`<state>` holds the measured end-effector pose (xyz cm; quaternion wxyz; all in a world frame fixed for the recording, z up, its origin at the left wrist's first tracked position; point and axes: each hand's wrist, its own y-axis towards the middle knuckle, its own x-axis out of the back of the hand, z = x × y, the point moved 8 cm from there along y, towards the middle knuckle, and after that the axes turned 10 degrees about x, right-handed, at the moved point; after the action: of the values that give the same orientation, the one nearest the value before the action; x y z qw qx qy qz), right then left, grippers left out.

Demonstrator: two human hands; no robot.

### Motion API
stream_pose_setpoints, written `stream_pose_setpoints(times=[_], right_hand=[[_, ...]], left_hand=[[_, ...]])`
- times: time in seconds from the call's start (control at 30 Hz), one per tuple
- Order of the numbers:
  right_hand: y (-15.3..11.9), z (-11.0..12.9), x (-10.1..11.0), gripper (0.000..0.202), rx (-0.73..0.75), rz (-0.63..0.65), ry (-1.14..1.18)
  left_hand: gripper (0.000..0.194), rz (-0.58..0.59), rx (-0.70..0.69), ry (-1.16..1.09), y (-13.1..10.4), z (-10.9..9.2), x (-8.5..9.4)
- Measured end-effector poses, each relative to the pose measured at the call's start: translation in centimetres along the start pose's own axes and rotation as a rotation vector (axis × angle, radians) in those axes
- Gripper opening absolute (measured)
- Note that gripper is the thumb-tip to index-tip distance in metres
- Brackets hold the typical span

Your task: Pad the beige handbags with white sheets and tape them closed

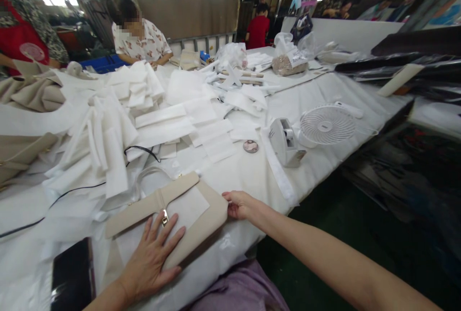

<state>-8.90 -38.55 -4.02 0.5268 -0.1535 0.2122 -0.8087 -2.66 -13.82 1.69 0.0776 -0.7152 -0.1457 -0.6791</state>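
Observation:
A beige handbag (212, 200) with a gold clasp lies flat near the table's front edge, a white sheet (192, 208) over part of its front. My left hand (153, 253) rests on the bag with fingers spread, its fingertips beside the clasp. At the bag's right corner, the fingers of my right hand (237, 204) are pinched on the edge. The bag's strap loops behind it on the table.
White padding pieces (104, 133) are heaped at the left and middle. A black phone (73, 275) lies front left. To the right are a tape dispenser (284, 143) and a white fan (327, 125). Across the table, a person in a patterned shirt (144, 42) leans over.

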Motion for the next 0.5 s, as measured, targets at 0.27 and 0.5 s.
stream_pose_setpoints(times=[0.27,0.5], right_hand=[[-4.2,2.1,3.0,0.051,0.444,0.133,-0.241],[-4.6,4.4,0.5,0.069,0.778,0.253,-0.466]], left_hand=[[0.076,0.001,-0.006,0.016,0.1,-0.1,-0.1],[0.076,0.020,-0.016,0.024,0.2,-0.2,0.1]])
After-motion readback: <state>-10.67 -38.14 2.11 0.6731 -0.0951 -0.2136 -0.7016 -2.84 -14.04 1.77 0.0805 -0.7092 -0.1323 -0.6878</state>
